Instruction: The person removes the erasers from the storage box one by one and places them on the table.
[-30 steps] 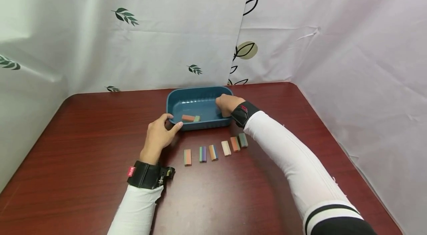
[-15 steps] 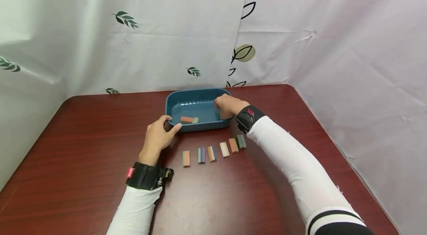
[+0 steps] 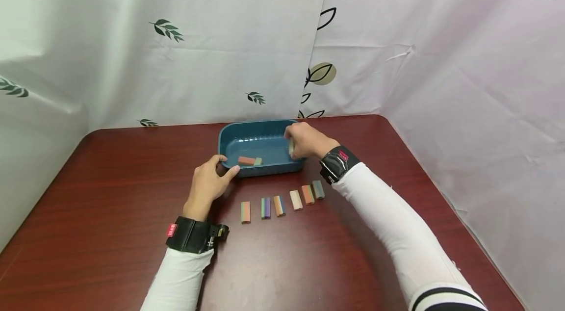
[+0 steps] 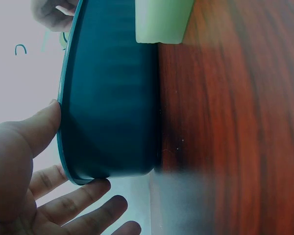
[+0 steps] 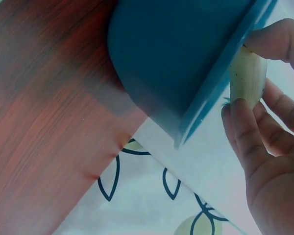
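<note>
Change: the right hand (image 3: 304,140) has drawn back from inside the tray (image 3: 229,142) to its right rim and now sits higher, a pale block (image 5: 247,76) pinched in its fingers; the left hand (image 3: 207,183) stays at the tray's near-left corner.
Row: six striped blocks (image 3: 280,202) lie on the table (image 3: 110,213) just in front of the tray, side by side, between the two forearms and apart from both hands.
Left hand: spread, thumb on the tray's rim, fingers along its outer wall.
Tray: blue, toward the far side of the table; an orange block (image 3: 246,160) lies inside near its front wall with a small green piece (image 3: 258,161) touching its right end.
Right hand: over the tray's right rim, thumb and fingers pinching the pale block, which is level with the rim.
Curtain: the white leaf-print curtain (image 3: 198,46) hangs behind the tray.
</note>
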`<state>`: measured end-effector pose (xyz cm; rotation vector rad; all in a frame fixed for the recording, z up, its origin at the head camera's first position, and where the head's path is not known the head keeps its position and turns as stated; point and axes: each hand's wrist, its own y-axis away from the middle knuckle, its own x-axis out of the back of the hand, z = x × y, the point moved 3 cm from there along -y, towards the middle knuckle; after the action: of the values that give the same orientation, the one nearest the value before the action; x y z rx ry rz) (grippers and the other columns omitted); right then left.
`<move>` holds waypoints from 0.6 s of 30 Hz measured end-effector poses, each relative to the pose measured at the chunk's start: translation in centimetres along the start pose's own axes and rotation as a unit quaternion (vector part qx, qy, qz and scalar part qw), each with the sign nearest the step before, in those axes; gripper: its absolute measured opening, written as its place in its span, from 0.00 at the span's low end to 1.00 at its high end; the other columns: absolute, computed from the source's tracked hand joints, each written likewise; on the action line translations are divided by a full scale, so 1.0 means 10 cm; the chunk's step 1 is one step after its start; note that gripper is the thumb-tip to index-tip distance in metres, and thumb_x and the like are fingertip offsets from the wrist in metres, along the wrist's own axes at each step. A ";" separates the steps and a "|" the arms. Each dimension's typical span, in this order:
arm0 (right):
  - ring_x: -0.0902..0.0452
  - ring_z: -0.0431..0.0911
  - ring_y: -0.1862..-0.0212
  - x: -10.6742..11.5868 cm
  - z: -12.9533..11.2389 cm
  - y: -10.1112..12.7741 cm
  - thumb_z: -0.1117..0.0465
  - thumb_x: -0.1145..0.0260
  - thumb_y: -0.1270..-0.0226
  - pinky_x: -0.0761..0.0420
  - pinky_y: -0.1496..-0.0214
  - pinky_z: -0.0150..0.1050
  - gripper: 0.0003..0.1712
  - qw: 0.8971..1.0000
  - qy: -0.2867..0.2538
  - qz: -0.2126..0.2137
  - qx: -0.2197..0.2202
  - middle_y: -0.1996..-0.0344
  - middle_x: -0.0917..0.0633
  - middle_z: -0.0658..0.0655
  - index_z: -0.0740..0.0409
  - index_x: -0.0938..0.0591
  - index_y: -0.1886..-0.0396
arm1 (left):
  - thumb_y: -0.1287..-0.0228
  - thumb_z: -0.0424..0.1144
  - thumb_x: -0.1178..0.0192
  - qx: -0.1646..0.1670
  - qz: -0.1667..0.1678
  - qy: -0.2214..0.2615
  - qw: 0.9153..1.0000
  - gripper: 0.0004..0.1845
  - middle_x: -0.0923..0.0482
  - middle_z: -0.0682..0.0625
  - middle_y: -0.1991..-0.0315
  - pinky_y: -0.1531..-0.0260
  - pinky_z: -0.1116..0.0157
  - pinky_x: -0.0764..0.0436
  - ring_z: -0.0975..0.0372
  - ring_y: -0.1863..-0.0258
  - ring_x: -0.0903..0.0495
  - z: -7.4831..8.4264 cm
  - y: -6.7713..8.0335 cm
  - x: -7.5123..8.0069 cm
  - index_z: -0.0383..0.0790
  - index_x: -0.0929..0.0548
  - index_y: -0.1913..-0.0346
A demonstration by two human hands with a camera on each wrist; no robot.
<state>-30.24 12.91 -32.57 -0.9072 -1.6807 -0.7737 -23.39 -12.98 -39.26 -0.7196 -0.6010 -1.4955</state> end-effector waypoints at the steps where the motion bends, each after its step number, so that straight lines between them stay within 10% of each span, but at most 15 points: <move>1: 0.25 0.49 0.58 0.01 0.00 0.02 0.67 0.25 0.51 0.22 0.58 0.41 0.30 1.000 -0.006 0.009 0.001 0.55 0.21 0.60 0.66 0.23 0.46 | 0.32 0.53 0.40 0.000 0.001 0.000 1.000 0.30 0.27 0.34 0.43 0.49 0.44 0.28 0.41 0.44 0.29 0.00 0.00 0.00 0.37 0.29 0.36; 18: 0.27 0.48 0.59 -0.01 0.11 0.54 0.65 0.24 0.54 0.22 0.59 0.40 0.27 0.994 -0.046 0.099 0.009 0.58 0.21 0.58 0.66 0.21 0.51 | 0.32 0.54 0.41 -0.003 0.000 -0.004 1.000 0.30 0.27 0.33 0.42 0.50 0.44 0.28 0.40 0.45 0.29 0.00 0.01 0.01 0.37 0.29 0.36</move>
<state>-26.12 16.52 -32.65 -1.0932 -1.6441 -0.5902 -23.27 -13.02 -39.21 -0.7314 -0.6033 -1.4955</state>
